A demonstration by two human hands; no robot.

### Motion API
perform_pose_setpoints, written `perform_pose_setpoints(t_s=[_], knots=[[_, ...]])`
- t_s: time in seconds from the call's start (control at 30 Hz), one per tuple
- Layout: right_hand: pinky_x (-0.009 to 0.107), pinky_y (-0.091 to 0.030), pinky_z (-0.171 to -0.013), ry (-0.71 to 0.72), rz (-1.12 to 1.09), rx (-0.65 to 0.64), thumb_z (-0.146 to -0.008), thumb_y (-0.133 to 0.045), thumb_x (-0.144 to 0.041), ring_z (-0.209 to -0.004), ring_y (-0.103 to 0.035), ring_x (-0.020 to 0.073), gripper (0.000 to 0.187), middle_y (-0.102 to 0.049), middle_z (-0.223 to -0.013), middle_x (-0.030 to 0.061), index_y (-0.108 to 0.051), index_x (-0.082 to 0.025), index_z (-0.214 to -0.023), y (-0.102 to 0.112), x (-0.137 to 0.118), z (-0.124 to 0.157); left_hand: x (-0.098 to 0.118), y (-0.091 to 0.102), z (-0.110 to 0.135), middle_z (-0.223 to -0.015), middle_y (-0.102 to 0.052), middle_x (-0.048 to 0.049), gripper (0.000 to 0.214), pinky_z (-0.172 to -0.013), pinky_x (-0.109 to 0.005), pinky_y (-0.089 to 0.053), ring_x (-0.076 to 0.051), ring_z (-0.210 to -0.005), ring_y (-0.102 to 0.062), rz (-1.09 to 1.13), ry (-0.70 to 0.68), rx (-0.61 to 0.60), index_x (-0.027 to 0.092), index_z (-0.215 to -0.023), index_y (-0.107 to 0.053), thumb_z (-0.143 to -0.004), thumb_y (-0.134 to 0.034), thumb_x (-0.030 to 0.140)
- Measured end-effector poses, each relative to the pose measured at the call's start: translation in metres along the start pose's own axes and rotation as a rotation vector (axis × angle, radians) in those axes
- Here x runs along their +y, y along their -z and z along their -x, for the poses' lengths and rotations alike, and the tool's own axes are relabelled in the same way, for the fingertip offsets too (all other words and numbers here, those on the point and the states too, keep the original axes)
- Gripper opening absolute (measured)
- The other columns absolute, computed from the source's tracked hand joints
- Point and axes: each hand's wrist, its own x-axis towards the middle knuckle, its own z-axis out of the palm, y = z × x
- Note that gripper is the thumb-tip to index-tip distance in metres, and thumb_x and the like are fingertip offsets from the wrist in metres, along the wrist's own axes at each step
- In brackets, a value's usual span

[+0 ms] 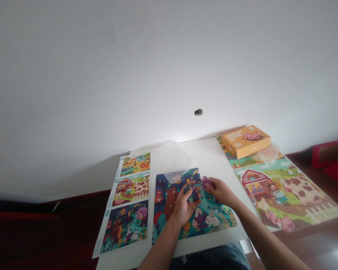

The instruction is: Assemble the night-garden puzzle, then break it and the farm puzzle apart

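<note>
A partly assembled jigsaw puzzle (169, 202) of a dark forest with a bear and white rabbits lies on the white table in front of me. Over its middle, my left hand (184, 206) is closed round dark blue puzzle pieces (192, 193). To the right, my right hand (221, 191) pinches a purple puzzle piece (207, 183) near the puzzle's upper right part, where the outline is uneven. Whether that piece touches the puzzle, I cannot tell. My hands hide part of the picture's centre.
A reference sheet (115, 195) with three pictures lies on the left. On the right are a farm puzzle (287, 195), an orange puzzle box (246, 140) and a clear plastic bag (267, 153). Behind the table (169, 153) rises a white wall (129, 75) with a hole (198, 112).
</note>
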Motion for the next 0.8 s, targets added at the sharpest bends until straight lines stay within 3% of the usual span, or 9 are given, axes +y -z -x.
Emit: perform_pose_setpoints(t_s=[0.2, 0.33, 0.43, 0.53, 0.63, 0.7, 0.8], knots=[[0.024, -0.036, -0.056, -0.029, 0.085, 0.135, -0.077, -0.057, -0.03, -0.061, -0.05, 0.0144, 0.013, -0.054, -0.062, -0.0028, -0.06, -0.019, -0.072, 0.006, 0.004, 0.004, 0.002, -0.003, 0.002, -0.09, -0.066, -0.0045, 0.043, -0.058, -0.026, -0.051, -0.014, -0.069, -0.063, 0.011, 0.012, 0.007, 0.019, -0.116, -0.058, -0.078, -0.074, 0.03], [0.023, -0.035, -0.049, -0.025, -0.085, 0.127, -0.08, -0.058, -0.036, -0.056, -0.047, 0.0123, 0.019, -0.053, -0.063, -0.0027, -0.063, -0.018, -0.084, 0.008, -0.001, 0.006, 0.003, -0.005, 0.002, -0.093, -0.065, -0.0051, 0.037, -0.059, -0.025, -0.051, -0.013, -0.071, -0.063, 0.017, 0.015, 0.014, 0.018, -0.112, -0.059, -0.08, -0.071, 0.032], [0.022, -0.036, -0.047, -0.029, -0.283, 0.206, -0.081, -0.06, -0.041, -0.054, -0.046, 0.0115, 0.026, -0.055, -0.065, -0.002, -0.063, -0.017, -0.088, 0.005, -0.009, 0.004, 0.001, -0.005, 0.002, -0.097, -0.066, -0.0065, 0.041, -0.061, -0.025, -0.051, -0.013, -0.072, -0.063, -0.004, -0.002, 0.011, 0.018, -0.115, -0.057, -0.08, -0.072, 0.035], [0.024, -0.04, -0.053, -0.007, -0.476, 0.248, -0.079, -0.065, -0.045, -0.059, -0.051, 0.0134, 0.029, -0.059, -0.07, 0.0002, -0.062, -0.016, -0.085, -0.006, -0.02, -0.001, -0.005, -0.003, 0.0, -0.099, -0.066, -0.0061, 0.048, -0.059, -0.023, -0.05, -0.011, -0.071, -0.062, -0.071, -0.049, 0.01, 0.019, -0.117, -0.057, -0.076, -0.077, 0.033], [0.026, -0.045, -0.057, -0.023, -0.605, 0.197, -0.076, -0.068, -0.047, -0.063, -0.055, 0.0159, 0.032, -0.064, -0.072, 0.0019, -0.065, -0.016, -0.085, -0.022, -0.03, -0.006, -0.014, 0.0, -0.001, -0.082, -0.065, 0.0003, 0.056, -0.052, -0.018, -0.044, -0.007, -0.058, -0.056, -0.181, -0.102, 0.043, 0.019, -0.116, -0.059, -0.066, -0.083, 0.026], [0.027, -0.046, -0.059, -0.025, -0.65, 0.186, -0.075, -0.07, -0.047, -0.065, -0.057, 0.0167, 0.032, -0.065, -0.073, 0.0022, -0.066, -0.016, -0.083, -0.033, -0.033, -0.007, -0.018, 0.001, -0.001, -0.073, -0.063, 0.0033, 0.057, -0.05, -0.018, -0.042, -0.006, -0.052, -0.053, -0.249, -0.126, 0.063, 0.019, -0.114, -0.06, -0.063, -0.084, 0.024], [0.027, -0.044, -0.059, -0.037, -0.661, 0.248, -0.075, -0.069, -0.05, -0.064, -0.056, 0.0166, 0.035, -0.065, -0.072, 0.0022, -0.067, -0.016, -0.08, -0.042, -0.03, -0.007, -0.021, 0.004, 0.001, -0.078, -0.068, 0.0003, 0.053, -0.058, -0.022, -0.048, -0.01, -0.059, -0.06, -0.318, -0.153, 0.079, 0.018, -0.112, -0.063, -0.064, -0.083, 0.025]])
